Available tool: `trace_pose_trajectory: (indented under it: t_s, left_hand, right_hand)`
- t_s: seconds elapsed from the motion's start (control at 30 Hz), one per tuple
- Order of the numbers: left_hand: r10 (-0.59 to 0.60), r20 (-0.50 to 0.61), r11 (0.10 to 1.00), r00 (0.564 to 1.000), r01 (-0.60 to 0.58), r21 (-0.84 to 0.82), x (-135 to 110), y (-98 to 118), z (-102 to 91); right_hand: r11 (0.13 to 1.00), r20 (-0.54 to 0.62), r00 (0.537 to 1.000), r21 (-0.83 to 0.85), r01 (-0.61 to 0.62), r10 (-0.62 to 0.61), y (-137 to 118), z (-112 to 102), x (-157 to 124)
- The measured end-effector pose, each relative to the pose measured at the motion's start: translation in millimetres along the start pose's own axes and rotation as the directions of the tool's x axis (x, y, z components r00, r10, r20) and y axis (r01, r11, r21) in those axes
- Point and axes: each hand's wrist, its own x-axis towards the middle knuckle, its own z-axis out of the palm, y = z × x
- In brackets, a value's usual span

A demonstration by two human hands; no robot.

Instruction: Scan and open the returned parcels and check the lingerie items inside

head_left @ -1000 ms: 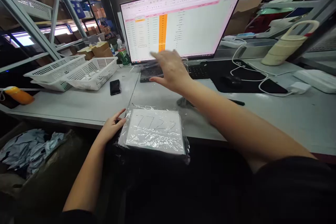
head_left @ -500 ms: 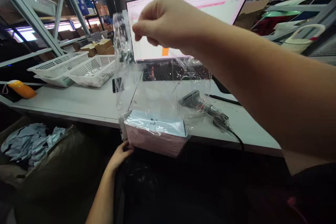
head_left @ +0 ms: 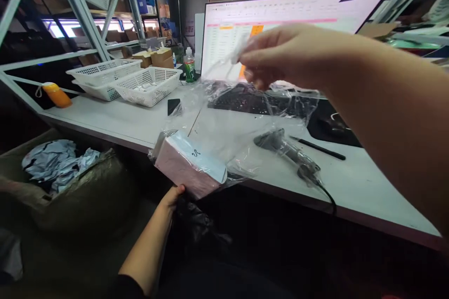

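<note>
A small pinkish box [head_left: 187,175] with a pale blue top and a black squiggle sits inside a clear plastic bag [head_left: 224,119], tilted at the table's front edge. My left hand [head_left: 172,196] grips the box from below, thumb on its lower edge; the other fingers are hidden. Crumpled black plastic [head_left: 198,224] hangs beside that hand; whether it is held too, I cannot tell. Higher up, in front of the monitor, my right hand [head_left: 280,53] pinches the bag's upper part and stretches it upward. Through the film shows a handheld scanner [head_left: 286,147] lying on the table.
Behind the bag stand a keyboard [head_left: 242,103] and a monitor [head_left: 224,46]. A pen [head_left: 319,148] and a mouse [head_left: 333,124] lie right. White baskets [head_left: 149,86], a phone [head_left: 173,106] and a bottle [head_left: 189,66] are left. A sack [head_left: 87,191] stands below the table.
The view has shifted, so the table sits differently in frame. The box has turned, its right end tipping downward. My right hand has lowered, and the bag's upper part now slants toward it.
</note>
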Motion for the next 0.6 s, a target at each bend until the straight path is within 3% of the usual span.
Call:
trace_pose_trajectory:
  t_s: [0.07, 0.17, 0.27, 0.37, 0.43, 0.5, 0.57, 0.6]
  left_hand:
    - [-0.007, -0.022, 0.998, 1.000, 0.005, -0.064, -2.2, 1.4, -1.9]
    - [0.038, -0.062, 0.997, 0.997, -0.042, -0.065, -2.4, 5.0, -10.1]
    - [0.096, -0.120, 0.995, 0.988, -0.095, 0.009, -0.7, 10.8, -20.6]
    - [0.179, -0.185, 0.983, 0.966, -0.167, 0.077, -0.3, 16.5, -23.5]
    - [0.205, -0.240, 0.977, 0.949, -0.185, 0.104, -1.2, 19.7, -20.8]
    - [0.220, -0.281, 0.973, 0.934, -0.191, 0.128, -2.3, 23.0, -16.9]
    - [0.250, -0.284, 0.963, 0.926, -0.207, 0.171, -3.5, 26.9, -13.8]
    - [0.269, -0.275, 0.955, 0.923, -0.219, 0.202, -4.2, 29.1, -12.7]
  right_hand:
    - [0.961, -0.087, 0.996, -0.273, -0.042, 0.019, 21.9, -4.8, 0.9]
    - [0.769, -0.279, 0.958, -0.627, -0.126, -0.070, 55.4, -14.3, 1.1]
    - [0.639, -0.418, 0.898, -0.730, -0.242, -0.139, 78.4, -23.2, -4.9]
    - [0.554, -0.454, 0.870, -0.782, -0.287, -0.191, 85.5, -24.1, -18.6]
    - [0.533, -0.430, 0.884, -0.799, -0.279, -0.183, 85.3, -19.3, -30.1]
    - [0.540, -0.327, 0.941, -0.808, -0.234, -0.082, 86.3, -11.5, -41.1]
    - [0.594, -0.104, 0.991, -0.794, -0.133, 0.084, 91.6, -2.3, -49.5]
    - [0.663, 0.010, 0.991, -0.744, -0.084, 0.136, 96.1, 2.3, -52.4]
